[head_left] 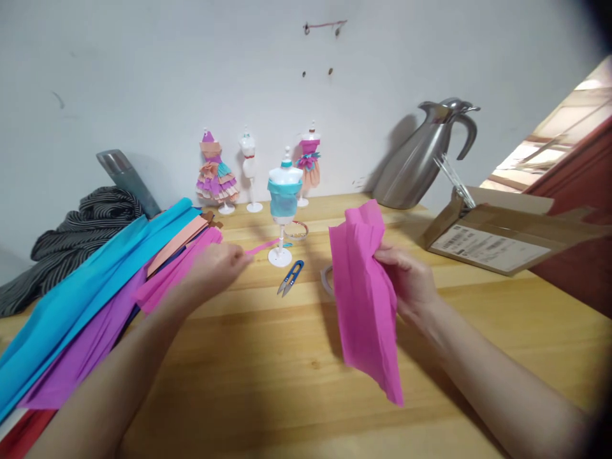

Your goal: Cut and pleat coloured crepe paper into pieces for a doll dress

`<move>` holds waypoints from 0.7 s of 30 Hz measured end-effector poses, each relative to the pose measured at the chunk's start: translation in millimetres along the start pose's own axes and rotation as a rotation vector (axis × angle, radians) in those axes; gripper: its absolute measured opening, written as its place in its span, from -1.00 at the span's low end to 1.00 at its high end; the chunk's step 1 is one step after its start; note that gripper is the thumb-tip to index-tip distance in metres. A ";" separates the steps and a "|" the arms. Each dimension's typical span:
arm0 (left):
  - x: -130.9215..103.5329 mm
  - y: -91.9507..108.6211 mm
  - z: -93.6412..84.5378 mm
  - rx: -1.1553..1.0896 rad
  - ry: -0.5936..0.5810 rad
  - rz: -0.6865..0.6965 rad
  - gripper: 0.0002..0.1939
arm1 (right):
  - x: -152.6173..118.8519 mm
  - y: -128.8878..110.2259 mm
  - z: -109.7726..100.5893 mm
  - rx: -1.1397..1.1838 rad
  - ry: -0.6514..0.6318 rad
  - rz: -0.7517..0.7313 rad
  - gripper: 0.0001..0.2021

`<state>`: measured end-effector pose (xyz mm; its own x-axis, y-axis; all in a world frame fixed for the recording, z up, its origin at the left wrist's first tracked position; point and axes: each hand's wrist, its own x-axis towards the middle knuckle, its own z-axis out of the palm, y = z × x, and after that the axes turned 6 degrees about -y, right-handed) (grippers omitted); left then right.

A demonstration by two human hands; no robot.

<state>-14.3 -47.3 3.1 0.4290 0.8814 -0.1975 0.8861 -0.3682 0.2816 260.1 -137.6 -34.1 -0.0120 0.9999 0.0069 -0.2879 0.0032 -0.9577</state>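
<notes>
The right hand (415,282) holds a big pink sheet (361,299) by its side, with the thumb pressed on it. The sheet hangs up above the wooden table (268,376), to the right of the middle, and it has lots of creases. The left hand (217,266) is curled up small, in front of the pile of bright sheets. A thin pink strip (261,247) lies right by its fingertips, but I cannot tell if the fingers hold it.

The strip goes over to a little white doll stand (280,257) that wears a blue top (284,199). Blue snips (291,278) lie just in front of the stand. A ring of tape (327,280) peeks out from behind the pink sheet.

Three more small dolls stand at the back by the wall (157,83). On the left are a long blue sheet (95,287), a purple sheet (90,357) and a stripy dark cloth (95,220). On the right are a shiny jug (415,159) and an open brown box (507,236)
</notes>
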 end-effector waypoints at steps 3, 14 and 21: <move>-15.4 32.6 30.8 -0.725 -0.353 0.243 -0.46 | -8.6 17.4 17.0 0.122 -0.123 0.095 -0.84; -5.6 48.4 113.5 -1.502 -0.437 0.301 -0.56 | -7.3 52.5 32.4 -0.128 -0.318 0.105 -0.67; -7.2 49.9 101.9 -1.814 -0.298 0.018 -0.53 | 0.8 5.6 -7.1 -0.057 -0.120 0.144 -0.81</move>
<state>44.7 -102.2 -77.0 0.6277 0.7315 -0.2662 -0.2899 0.5370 0.7922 265.3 -136.6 -41.5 -0.1645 0.9813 -0.1000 -0.2204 -0.1354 -0.9660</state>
